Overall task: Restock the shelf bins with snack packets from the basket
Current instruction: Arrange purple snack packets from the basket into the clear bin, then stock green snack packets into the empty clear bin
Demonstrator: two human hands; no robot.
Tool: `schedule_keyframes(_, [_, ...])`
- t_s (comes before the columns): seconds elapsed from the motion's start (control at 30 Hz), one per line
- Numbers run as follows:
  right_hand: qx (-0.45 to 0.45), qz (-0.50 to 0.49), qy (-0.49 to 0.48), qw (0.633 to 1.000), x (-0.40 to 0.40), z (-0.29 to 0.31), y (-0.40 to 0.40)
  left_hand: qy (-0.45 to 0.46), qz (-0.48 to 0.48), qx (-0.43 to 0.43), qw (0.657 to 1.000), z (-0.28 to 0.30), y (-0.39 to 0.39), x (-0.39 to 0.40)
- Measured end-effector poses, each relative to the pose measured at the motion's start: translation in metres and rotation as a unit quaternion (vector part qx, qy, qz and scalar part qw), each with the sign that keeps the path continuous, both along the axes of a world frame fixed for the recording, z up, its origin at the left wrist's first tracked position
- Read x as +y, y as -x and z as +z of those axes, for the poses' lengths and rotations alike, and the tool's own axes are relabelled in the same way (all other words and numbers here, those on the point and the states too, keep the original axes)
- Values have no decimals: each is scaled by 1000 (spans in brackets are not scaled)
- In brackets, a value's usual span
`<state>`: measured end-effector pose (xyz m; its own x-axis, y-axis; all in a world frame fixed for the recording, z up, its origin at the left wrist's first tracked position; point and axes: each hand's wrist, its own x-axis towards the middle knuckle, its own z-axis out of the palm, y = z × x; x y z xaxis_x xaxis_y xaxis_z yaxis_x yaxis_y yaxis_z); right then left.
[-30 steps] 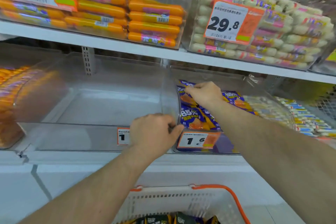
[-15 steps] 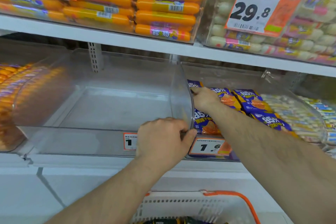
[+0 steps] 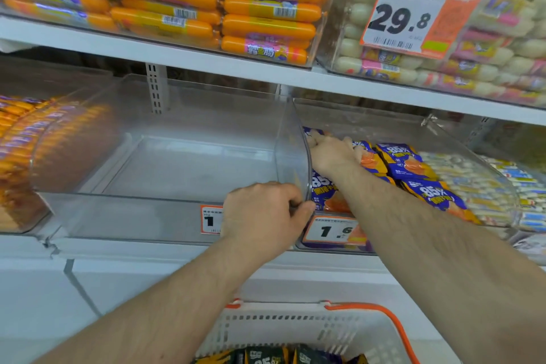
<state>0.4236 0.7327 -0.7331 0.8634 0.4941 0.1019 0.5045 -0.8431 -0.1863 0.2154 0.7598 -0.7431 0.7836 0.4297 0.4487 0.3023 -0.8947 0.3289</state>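
Note:
An empty clear plastic bin [image 3: 165, 174] sits on the middle shelf. My left hand [image 3: 263, 216] grips its front right corner, thumb hooked over the curved side wall. To its right a second clear bin [image 3: 443, 133] holds blue and orange snack packets [image 3: 410, 164]. My right hand [image 3: 331, 154] reaches into that bin, fingers curled on the packets at its back left. At the bottom edge stands a white basket [image 3: 295, 331] with an orange handle, dark and orange packets [image 3: 271, 356] inside.
The upper shelf [image 3: 206, 60] carries bins of orange sausages [image 3: 266, 9] and pale sausages [image 3: 487, 65] with a 29.8 price card [image 3: 404, 15]. More sausage bins flank the two lower bins. Price tags [image 3: 331, 230] hang on the lower shelf edge.
My right hand has pushed further back and left inside the packet bin. My left hand keeps its grip on the empty bin's corner. The view has drawn closer to the shelf.

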Motion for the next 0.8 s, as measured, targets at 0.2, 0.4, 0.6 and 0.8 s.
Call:
schedule_keyframes(0.2, [-271, 74, -345, 896, -37, 29, 57, 35, -124, -239, 963, -2, 9, 1])
schedule_keyframes(0.4, [-308, 138, -530, 778, -106, -29, 126, 12, -309, -59, 949, -40, 45, -32])
schedule_keyframes(0.6, [44, -39, -310, 949, -151, -169, 144, 28, -301, 368, 879, -74, 67, -27])
schedule_keyframes(0.8, [260, -114, 6, 959, -214, -271, 170, 66, -287, 420, 858, -83, 80, -31])
